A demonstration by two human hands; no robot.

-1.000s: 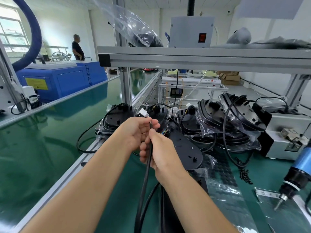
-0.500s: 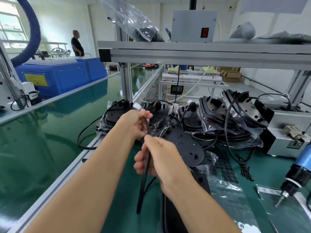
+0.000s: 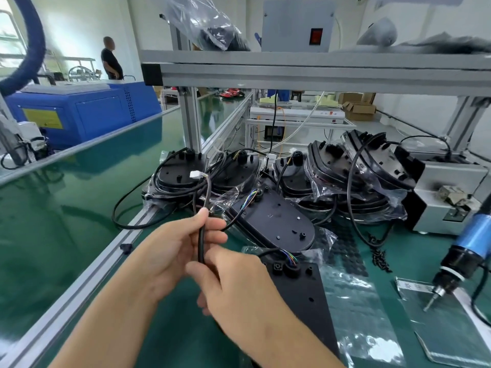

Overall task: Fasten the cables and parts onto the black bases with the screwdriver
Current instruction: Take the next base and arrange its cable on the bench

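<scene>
Cable [image 3: 201,243] held upright between both hands, white plug [image 3: 195,174] up top, probably being fed toward base [image 3: 300,290] just beside. Left hand [image 3: 172,248] wrapped round it, right hand [image 3: 233,285] pinching lower end. Screwdriver [image 3: 462,258] parked untouched at right.

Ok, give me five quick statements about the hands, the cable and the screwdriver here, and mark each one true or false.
1. Both hands hold the black cable. True: the left hand and the right hand both grip it.
2. The right hand holds the screwdriver. False: the screwdriver is apart from both hands, at the right edge of the view, tip pointing down.
3. The cable ends in a white plug. True.
4. The white plug is pushed into a black base. False: it hangs free above the hands.
5. Small black screws lie on the green mat left of the screwdriver. True.
</scene>
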